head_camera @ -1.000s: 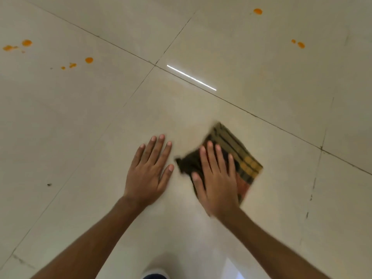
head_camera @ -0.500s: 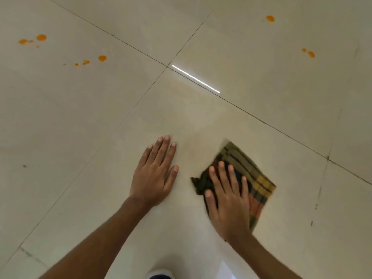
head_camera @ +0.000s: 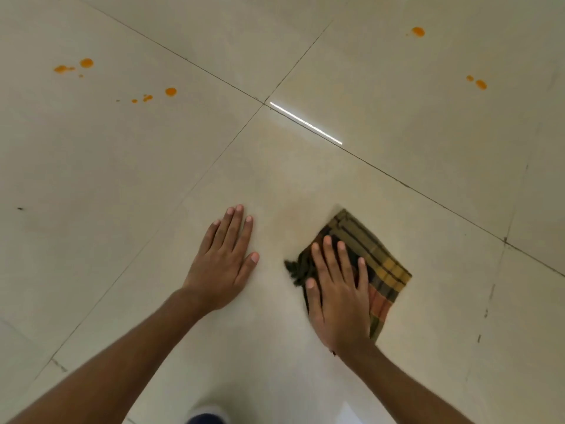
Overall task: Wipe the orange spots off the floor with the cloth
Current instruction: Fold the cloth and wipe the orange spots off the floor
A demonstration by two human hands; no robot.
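Cloth: a folded checked cloth (head_camera: 377,258) in olive and dark brown stripes, with yellow squares along its right edge and orange-red ones toward its near corner. A dark frayed corner sticks out to the left.
Cloth place: flat on the floor (head_camera: 128,185), near and right of centre, inside the near tile. It is well apart from every spot.
Right hand: the right hand (head_camera: 337,296) lies palm down on the cloth's left half. Its fingers (head_camera: 331,257) are straight and slightly spread, pressing the cloth and not curled round it. The thumb lies along the cloth's left edge.
Left hand: the left hand (head_camera: 223,264) rests palm down on bare floor just left of the cloth, not touching it. Its fingers (head_camera: 234,228) are straight and close together, holding nothing.
Orange spots: the orange spots (head_camera: 171,91) are all far from the hands. One scatter of drops lies on the far left tile, and another pair sits farther left (head_camera: 86,63). On the far right tile there is a single drop (head_camera: 418,31) and a nearer pair (head_camera: 481,84).
Floor: pale glossy tiles with dark grout lines (head_camera: 214,157) meeting far of centre. A bright light streak (head_camera: 305,123) lies along one joint.
Other marks: a small dark speck (head_camera: 20,208) sits at the left edge.
Near edge: a dark blue shape (head_camera: 204,420) shows between the forearms, but I cannot tell what it is.
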